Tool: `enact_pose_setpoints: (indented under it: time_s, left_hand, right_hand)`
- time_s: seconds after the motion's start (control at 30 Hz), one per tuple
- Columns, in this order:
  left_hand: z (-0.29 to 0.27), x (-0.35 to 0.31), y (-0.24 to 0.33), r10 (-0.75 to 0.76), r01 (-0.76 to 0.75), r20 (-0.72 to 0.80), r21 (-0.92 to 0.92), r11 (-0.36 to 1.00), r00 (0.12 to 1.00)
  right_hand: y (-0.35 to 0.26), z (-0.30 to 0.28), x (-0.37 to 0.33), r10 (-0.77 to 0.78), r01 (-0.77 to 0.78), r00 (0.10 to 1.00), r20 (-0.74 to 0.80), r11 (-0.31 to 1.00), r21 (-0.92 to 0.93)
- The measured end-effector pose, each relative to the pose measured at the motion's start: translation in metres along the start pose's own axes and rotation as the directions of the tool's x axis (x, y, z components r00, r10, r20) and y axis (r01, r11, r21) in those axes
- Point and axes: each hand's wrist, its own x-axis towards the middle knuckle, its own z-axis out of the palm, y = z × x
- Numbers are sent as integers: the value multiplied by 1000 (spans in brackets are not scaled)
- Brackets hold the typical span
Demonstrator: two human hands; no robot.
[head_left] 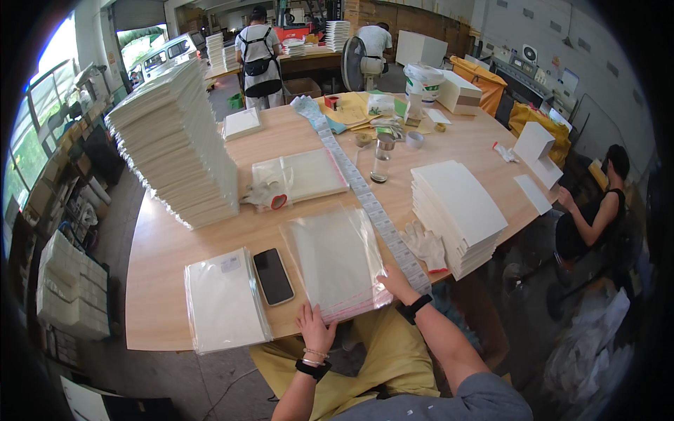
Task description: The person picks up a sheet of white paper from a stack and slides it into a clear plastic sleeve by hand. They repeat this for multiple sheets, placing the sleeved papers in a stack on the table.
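Observation:
In front of me at the table's near edge lies a stack of clear plastic bags [337,245] with pink-edged strips along its near end. My left hand [314,328] rests on the near left corner of the stack, fingers spread. At the near right corner my right hand [395,283] pinches the bags' edge; some of its fingers are hidden. Just left of the bags a dark-screened phone [274,277] lies flat. Beside it is a pile of white sheets in clear wrap [226,302], with a small label on top.
A tall stack of wrapped white packs [179,147] rises at the left. A label strip [372,203] runs across the table [158,281]. To the right are a white glove [425,245] and a stack of white boards [460,210]. A glass jar [381,160] stands farther back. Other people work nearby.

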Motion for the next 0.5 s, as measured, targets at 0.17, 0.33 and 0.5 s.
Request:
enact_pose_setpoints:
  time_s: [0.17,0.33,0.5]
  left_hand:
    - [-11,19,21,-20,21,-24,23,1000,1000]
    - [9,43,24,189,-226,246,128,966,951]
    - [3,35,30,208,-229,172,113,967,963]
  right_hand:
    - [19,5,29,34,-23,997,-71,988,154]
    - [9,-26,-2,-472,366,788,-396,876,-315]
    - [-15,-163,-83,-1,149,892,-453,945,291]
